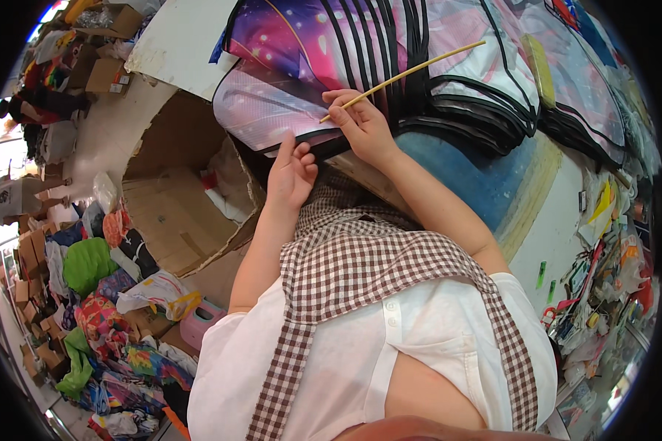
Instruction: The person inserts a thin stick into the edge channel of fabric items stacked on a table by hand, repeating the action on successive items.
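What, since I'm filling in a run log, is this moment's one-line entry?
Right hand: holds thin yellow stick | Left hand: nothing visibly held, near black-edged pink fabric, contact unclear | Cardboard box: open, left of left hand

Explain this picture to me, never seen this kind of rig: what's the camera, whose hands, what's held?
There is no robot here. A person works with two bare hands, and one wide fisheye camera on their head looks down, so straight edges bend near the rim. Picture left is the person's left.

The white shirt and checked apron are the wearer's own. The right hand pinches a thin yellow stick between thumb and fingers. The left hand is open, fingers loosely curled, near the edge of the printed fabric; I can't tell whether it touches.

Black-edged fabric pieces lie on the work surface ahead, beside a blue area. A cardboard box stands open at left.
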`<state>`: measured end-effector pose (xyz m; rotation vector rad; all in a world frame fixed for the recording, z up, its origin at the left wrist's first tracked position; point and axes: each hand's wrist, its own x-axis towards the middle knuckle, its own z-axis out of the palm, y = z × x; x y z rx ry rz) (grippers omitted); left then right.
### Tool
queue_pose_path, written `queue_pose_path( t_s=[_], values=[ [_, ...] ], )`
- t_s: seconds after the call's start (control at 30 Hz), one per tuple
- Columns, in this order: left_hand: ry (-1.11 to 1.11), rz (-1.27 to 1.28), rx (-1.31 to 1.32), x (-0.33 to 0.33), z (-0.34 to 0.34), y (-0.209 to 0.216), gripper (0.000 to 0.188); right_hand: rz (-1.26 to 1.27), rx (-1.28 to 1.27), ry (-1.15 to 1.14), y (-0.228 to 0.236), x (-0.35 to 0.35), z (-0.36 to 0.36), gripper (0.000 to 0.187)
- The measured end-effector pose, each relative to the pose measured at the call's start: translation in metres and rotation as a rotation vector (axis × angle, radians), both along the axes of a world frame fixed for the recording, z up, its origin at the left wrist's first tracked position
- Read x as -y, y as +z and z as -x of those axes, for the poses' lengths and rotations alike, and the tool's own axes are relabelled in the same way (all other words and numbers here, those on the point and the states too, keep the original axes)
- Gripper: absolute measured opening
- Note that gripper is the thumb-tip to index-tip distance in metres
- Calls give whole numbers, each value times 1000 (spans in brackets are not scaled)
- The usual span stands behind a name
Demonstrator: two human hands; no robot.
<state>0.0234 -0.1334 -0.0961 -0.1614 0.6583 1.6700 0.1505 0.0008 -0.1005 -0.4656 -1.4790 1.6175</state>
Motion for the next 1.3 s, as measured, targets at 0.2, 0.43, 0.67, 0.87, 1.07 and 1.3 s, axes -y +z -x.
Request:
queue_pose_path(
  t_s=[0.2, 0.43, 0.67, 0.87, 1.07, 1.3],
  values=[
    [60, 474, -719, -26, -28, 3, 37, -82, 45, -53, -16, 3, 3, 15],
    [170, 443, -745, -31, -30, -3, 41, -194, 204, -1, -9, 3, -2, 10],
    [45, 448, -766, -19, -18, -7, 39, -79, 94, 23, -18, 0, 0, 9],
    [-227, 522, -624, -19, 3, 16, 45, -36, 52, 41, -8, 0, -1, 8],
    [-423, 305, -76, -16, 26, 29, 46, 10, 0, 42, 3, -3, -3, 10],
    [-65, 464, -414, -20, -7, 15, 27, -6, 13, 48, -4, -3, 0, 11]
  ],
)
